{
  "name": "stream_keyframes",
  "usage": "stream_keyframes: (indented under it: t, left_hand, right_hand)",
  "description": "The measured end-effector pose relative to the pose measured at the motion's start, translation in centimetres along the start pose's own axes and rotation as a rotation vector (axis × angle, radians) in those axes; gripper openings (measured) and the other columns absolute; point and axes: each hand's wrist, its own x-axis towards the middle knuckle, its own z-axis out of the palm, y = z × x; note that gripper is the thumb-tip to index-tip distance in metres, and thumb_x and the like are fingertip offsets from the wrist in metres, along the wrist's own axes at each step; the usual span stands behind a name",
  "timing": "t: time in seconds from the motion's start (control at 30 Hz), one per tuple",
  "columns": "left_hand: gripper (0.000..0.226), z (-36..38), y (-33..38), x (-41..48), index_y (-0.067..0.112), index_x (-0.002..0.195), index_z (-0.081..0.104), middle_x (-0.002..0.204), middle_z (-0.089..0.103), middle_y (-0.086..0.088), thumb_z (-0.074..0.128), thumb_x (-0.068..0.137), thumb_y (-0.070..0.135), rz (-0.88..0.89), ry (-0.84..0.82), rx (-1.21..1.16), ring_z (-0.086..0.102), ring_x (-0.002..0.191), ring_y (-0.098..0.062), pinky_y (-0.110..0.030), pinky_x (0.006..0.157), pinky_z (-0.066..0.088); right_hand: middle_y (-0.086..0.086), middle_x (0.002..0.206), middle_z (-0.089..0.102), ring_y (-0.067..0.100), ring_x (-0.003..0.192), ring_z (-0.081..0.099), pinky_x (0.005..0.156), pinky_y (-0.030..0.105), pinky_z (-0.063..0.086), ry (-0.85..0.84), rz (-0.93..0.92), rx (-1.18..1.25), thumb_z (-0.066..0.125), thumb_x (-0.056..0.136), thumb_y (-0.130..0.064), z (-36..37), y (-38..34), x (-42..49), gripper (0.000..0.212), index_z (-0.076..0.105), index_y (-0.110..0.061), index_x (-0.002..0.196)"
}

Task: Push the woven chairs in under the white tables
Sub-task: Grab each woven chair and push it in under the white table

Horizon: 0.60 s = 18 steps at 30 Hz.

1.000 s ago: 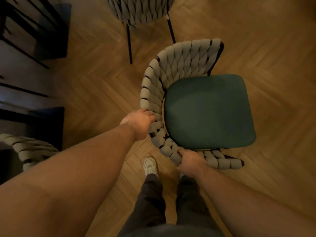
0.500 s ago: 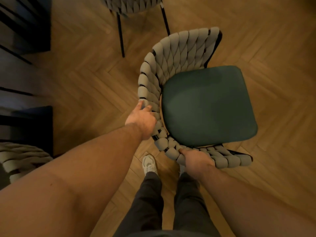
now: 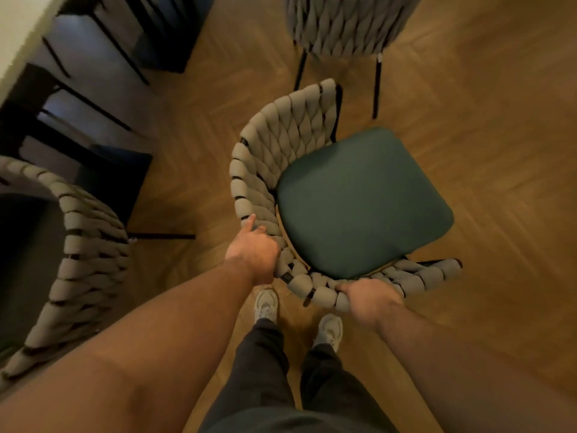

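Head view: left grip [image 3: 254, 248] and right grip [image 3: 368, 300] are both clutching the woven chair [image 3: 281, 145] by its near back rim.

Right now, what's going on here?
A person stands behind a woven chair with a green seat. The left hand and the right hand both grip its curved back rim. The chair sits out on the wood floor, not under any table. A second woven chair is at the left, and a third woven chair stands ahead. What looks like a white table edge shows at the top left.
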Motion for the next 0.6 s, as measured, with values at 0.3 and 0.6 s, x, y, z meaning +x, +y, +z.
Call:
stream_keyframes:
  t: [0.3, 0.6]
  left_hand:
    - [0.048, 1.7, -1.3, -1.2, 0.030, 0.133, 0.067, 0.133, 0.067, -0.001, 0.059, 0.095, 0.058, -0.157, -0.017, -0.170, 0.048, 0.139, -0.027, -0.059, 0.128, 0.008]
    - [0.066, 1.6, -9.4, 0.9, 0.040, 0.149, 0.049, 0.141, 0.061, 0.005, 0.073, 0.088, 0.035, -0.170, 0.055, -0.372, 0.050, 0.132, -0.021, -0.044, 0.115, 0.036]
  right_hand:
    - [0.001, 0.135, 0.066, 0.026, 0.121, 0.062, 0.099, 0.041, 0.051, 0.017, -0.118, -0.305, 0.046, 0.102, -0.013, -6.1, 1.2, 5.0, 0.053, 0.054, -0.042, 0.145]
    - [-0.001, 0.132, 0.067, 0.025, 0.120, 0.062, 0.099, 0.043, 0.052, -0.009, -0.244, -0.462, 0.045, 0.103, -0.014, -14.8, 0.7, 11.0, 0.051, 0.054, -0.040, 0.145]
